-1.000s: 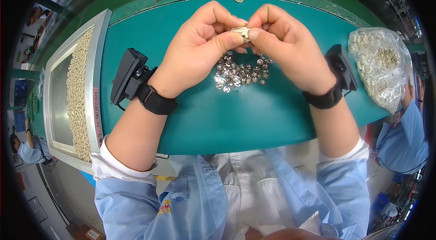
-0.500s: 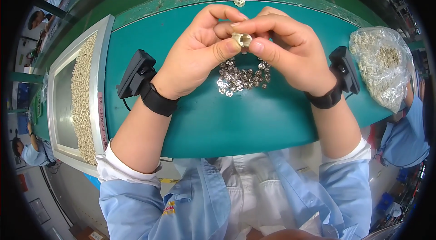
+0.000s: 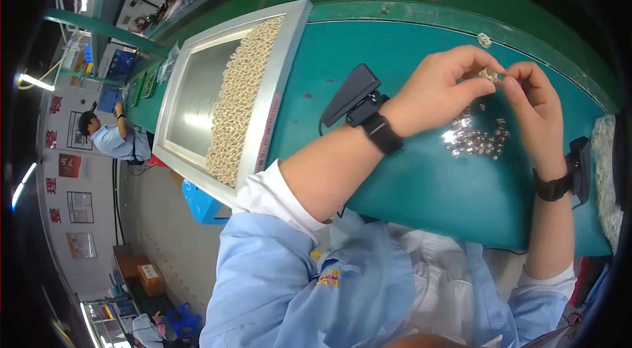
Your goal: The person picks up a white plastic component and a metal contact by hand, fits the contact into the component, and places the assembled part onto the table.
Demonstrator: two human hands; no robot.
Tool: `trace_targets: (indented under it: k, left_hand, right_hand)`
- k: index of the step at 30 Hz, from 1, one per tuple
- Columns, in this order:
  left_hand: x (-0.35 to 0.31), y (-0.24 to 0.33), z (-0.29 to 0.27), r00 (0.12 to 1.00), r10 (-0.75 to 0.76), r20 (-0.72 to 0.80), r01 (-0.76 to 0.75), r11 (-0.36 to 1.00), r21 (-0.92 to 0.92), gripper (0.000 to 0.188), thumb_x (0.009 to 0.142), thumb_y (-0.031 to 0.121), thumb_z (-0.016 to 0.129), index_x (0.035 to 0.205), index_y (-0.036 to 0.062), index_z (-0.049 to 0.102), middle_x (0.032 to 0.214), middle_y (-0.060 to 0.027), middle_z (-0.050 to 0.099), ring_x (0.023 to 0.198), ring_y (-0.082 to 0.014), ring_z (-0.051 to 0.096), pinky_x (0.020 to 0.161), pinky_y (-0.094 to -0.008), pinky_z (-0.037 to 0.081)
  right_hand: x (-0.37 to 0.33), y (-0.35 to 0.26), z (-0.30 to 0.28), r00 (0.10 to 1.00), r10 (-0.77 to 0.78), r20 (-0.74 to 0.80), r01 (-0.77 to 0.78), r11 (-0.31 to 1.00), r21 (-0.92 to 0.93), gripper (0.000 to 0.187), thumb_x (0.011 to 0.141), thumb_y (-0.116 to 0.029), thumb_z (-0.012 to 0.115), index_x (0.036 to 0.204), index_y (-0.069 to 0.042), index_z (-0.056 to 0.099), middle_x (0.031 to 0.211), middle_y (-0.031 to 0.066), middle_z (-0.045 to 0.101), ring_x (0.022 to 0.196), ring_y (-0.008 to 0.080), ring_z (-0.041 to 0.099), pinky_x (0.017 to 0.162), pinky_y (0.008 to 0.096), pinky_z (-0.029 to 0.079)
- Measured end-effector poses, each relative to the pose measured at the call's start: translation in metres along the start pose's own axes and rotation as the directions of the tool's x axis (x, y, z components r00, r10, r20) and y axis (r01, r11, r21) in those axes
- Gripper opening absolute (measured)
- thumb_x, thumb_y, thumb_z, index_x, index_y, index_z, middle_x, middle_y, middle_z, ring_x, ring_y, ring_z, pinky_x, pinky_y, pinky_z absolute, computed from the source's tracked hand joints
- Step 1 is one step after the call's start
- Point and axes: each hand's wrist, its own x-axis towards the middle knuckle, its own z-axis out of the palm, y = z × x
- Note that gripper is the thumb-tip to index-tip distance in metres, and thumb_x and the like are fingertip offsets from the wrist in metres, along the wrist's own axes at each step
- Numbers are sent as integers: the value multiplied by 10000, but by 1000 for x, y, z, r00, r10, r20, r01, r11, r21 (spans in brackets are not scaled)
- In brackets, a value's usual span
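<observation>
My left hand (image 3: 451,88) pinches a small cream plastic part (image 3: 488,75) between thumb and fingers, above the far right of the green work mat (image 3: 421,180). Close against it, my right hand (image 3: 536,107) has its thumb and forefinger brought together at the part's right side; whatever lies between those fingertips is too small to make out. Below both hands lies a loose pile of small shiny metal pieces (image 3: 479,137). Another cream part (image 3: 484,40) rests near the mat's far edge, beyond my hands.
Left of the mat stands a metal-framed screen (image 3: 289,61) bearing many cream parts (image 3: 247,98) in a band. A clear plastic bag (image 3: 605,177) sits at the right edge. Black devices are strapped to both wrists. Another person (image 3: 112,134) works far left.
The view has swung left, so the framed screen shows more fully and the bag is mostly cut off. The cream part stays in my left fingers; my right fingertips have closed together beside it.
</observation>
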Motion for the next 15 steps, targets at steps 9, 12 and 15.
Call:
trace_targets:
  k: [9, 12, 15]
  left_hand:
    - [9, -16, -24, 967, 73, -243, -12, 970, 243, 225, 761, 69, 627, 979, 43, 580, 835, -16, 581, 767, -83, 536, 682, -207, 440]
    - [11, -14, -25, 942, 94, -322, -14, 970, 242, 221, 735, 65, 635, 948, 32, 584, 810, -33, 569, 756, -103, 531, 676, -224, 438]
    - [7, -4, -22, 921, 85, -381, -4, 978, 208, 226, 726, 60, 635, 944, 26, 583, 805, -38, 560, 750, -108, 524, 672, -229, 434]
  right_hand:
    - [7, 12, 0, 988, 102, 116, -84, 984, -154, 118, 859, -136, 535, 875, -19, 524, 788, -41, 496, 717, 24, 435, 643, 157, 351]
    - [7, 14, -1, 985, 112, 133, -88, 981, -171, 123, 859, -138, 534, 859, -14, 528, 759, -42, 494, 698, 21, 433, 623, 155, 349]
    - [10, 17, -4, 989, 88, 115, -65, 979, -194, 131, 859, -141, 535, 846, -11, 529, 745, -44, 493, 689, 19, 431, 616, 153, 349]
